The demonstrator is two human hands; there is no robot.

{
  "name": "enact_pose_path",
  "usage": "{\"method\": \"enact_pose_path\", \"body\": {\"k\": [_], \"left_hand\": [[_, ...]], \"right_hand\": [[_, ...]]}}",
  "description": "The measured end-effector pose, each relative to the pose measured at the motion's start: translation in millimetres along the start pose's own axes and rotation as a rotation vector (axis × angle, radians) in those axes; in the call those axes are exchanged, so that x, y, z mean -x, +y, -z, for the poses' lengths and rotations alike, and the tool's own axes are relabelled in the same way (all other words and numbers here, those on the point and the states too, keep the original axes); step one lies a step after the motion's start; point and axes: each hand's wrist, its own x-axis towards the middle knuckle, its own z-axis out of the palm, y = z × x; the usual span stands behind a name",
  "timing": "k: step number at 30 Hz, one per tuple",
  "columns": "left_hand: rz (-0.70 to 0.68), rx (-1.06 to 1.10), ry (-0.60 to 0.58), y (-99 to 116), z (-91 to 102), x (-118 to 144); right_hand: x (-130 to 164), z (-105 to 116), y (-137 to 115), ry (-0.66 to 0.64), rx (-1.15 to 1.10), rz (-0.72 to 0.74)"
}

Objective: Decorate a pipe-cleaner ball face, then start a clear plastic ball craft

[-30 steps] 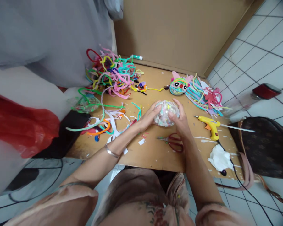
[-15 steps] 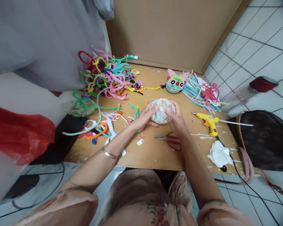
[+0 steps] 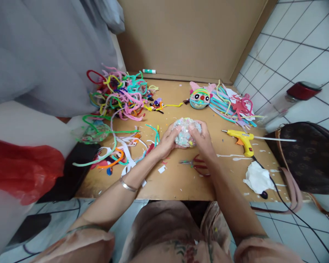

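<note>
The left hand (image 3: 166, 140) and right hand (image 3: 203, 140) clasp a confetti-filled ball (image 3: 184, 132) from both sides, fingers curled closed around it, just above the desk (image 3: 178, 182) centre. Scissors (image 3: 199, 166) lie directly beneath the right wrist; a glue gun (image 3: 242, 138) rests to the right. Risk: excessive squeeze may deform or burst the ball; a lowered wrist may contact the scissor blades.
</note>
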Motion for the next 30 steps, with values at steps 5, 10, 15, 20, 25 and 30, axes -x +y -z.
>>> {"method": "enact_pose_path", "body": {"k": [5,10,15,20,25,30], "left_hand": [[-0.048,-0.001,-0.006,-4.9,1.8,-1.5],[-0.077,0.015,0.014,1.8,3.6,-0.2],[-0.029,0.017,-0.029,8.9,1.7,3.4],[-0.044,0.029,-0.042,5.9,0.6,3.6],[-0.071,0.071,-0.047,4.1,1.9,1.9],[-0.116,0.129,-0.007,2.5,2.2,0.7]], "right_hand": [[4.0,1.8,-2.3,-0.001,0.059,0.081],[5.9,4.2,-6.0,-0.100,0.046,0.147],[7.0,4.9,-12.8,-0.117,0.110,0.252],[9.5,4.2,-15.8,-0.081,0.140,0.297],[8.9,5.3,-16.3,-0.114,0.196,0.340],[5.0,7.4,-14.0,-0.144,0.270,0.436]]}}
